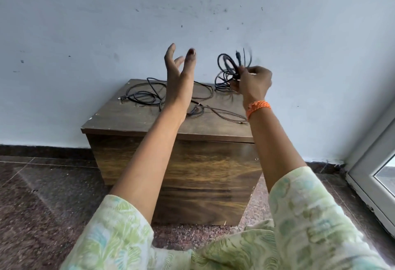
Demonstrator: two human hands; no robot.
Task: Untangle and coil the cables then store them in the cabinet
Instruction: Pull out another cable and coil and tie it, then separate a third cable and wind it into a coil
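A dark wooden cabinet (149,120) stands against the wall, its front panel closed. Black cables (145,95) lie loosely tangled across its top, with a thinner brown cable (226,114) trailing to the right. My right hand (253,81) is raised above the cabinet's back right corner and grips a bundle of coiled black cable (227,64), its plug end sticking up. My left hand (179,75) is lifted over the cabinet's middle with its fingers spread, holding nothing.
A pale blue wall (192,13) rises right behind the cabinet. A white door frame (376,163) stands at the right edge. Speckled stone floor (42,195) surrounds the cabinet.
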